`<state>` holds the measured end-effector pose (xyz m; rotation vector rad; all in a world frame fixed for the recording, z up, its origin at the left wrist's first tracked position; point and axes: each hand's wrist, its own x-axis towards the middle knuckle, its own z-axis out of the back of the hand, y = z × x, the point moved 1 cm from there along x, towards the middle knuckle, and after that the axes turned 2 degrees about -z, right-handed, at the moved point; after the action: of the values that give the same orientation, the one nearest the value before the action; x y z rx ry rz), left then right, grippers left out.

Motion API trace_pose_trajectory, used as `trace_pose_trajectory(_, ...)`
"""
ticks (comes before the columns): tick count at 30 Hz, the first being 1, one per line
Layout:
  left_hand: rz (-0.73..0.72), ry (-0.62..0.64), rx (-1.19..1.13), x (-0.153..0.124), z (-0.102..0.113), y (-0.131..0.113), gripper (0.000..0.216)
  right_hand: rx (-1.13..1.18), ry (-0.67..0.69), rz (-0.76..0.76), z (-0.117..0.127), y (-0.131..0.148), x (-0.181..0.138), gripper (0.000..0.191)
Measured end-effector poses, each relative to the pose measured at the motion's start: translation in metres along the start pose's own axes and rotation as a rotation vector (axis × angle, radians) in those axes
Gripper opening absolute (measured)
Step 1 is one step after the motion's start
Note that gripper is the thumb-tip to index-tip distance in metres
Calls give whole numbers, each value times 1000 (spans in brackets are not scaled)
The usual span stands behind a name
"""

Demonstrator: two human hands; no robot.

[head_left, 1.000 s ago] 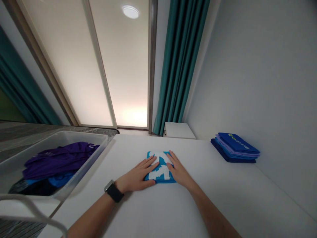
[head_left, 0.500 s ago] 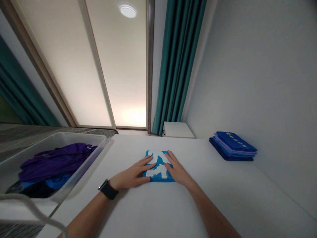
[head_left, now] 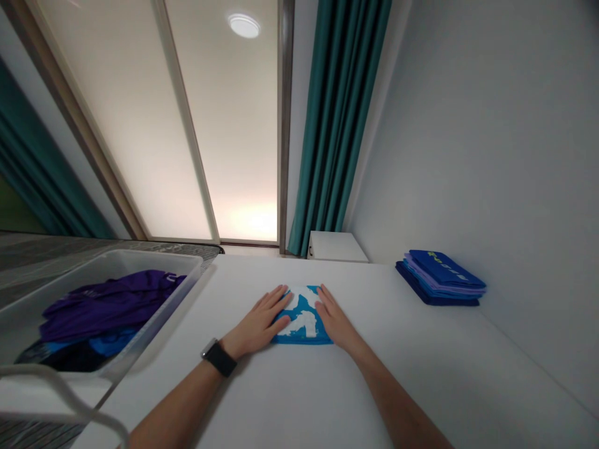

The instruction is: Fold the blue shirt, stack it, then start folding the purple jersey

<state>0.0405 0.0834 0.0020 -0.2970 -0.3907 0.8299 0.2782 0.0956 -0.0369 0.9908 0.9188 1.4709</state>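
A folded blue garment (head_left: 304,312) with a white print lies flat on the white table (head_left: 290,393). My left hand (head_left: 259,319), with a dark watch at its wrist, rests along the garment's left edge, fingers stretched out. On the opposite edge lies my right hand (head_left: 337,321), also flat with its fingers extended. Both palms face down and neither hand grips the cloth. The parts of the garment under the fingers are hidden.
To the left stands a white plastic bin (head_left: 194,274) holding purple clothing (head_left: 112,302) and blue and black clothes. A stack of folded blue and purple garments (head_left: 442,277) sits at the right by the wall. A grey curved bar (head_left: 60,390) crosses the lower left.
My left hand has turned, its fingers now pointing more away from me along the left edge and uncovering more of the print. My right hand has barely shifted.
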Motion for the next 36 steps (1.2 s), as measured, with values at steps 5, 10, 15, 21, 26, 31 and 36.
trace_pose_trajectory(5, -18, 65, 38, -2, -2, 2, 65, -125, 49, 82, -2, -5, 0, 62)
trace_pose_trajectory(10, 57, -63, -10, 0, -3, 19, 55, -136, 21, 59, 9, -7, 0, 61)
trace_pose_trajectory(15, 159, -153, 8, 5, -5, 35, 53, -119, -8, 91, 25, 0, -5, 52)
trace_pose_trajectory(21, 179, -116, 2, 5, -4, 36, 54, -286, -21, 134, 29, 12, -14, 46)
trace_pose_trajectory(26, 168, -110, -47, 4, -1, 34, 56, -350, -15, 188, 26, 14, -18, 46)
trace_pose_trajectory(31, 199, -166, -184, 3, 8, 37, 57, -374, 43, 193, 24, 10, -12, 49)
trace_pose_trajectory(36, 260, -164, -324, -6, 16, 45, 62, -353, 135, 203, 22, 10, -1, 49)
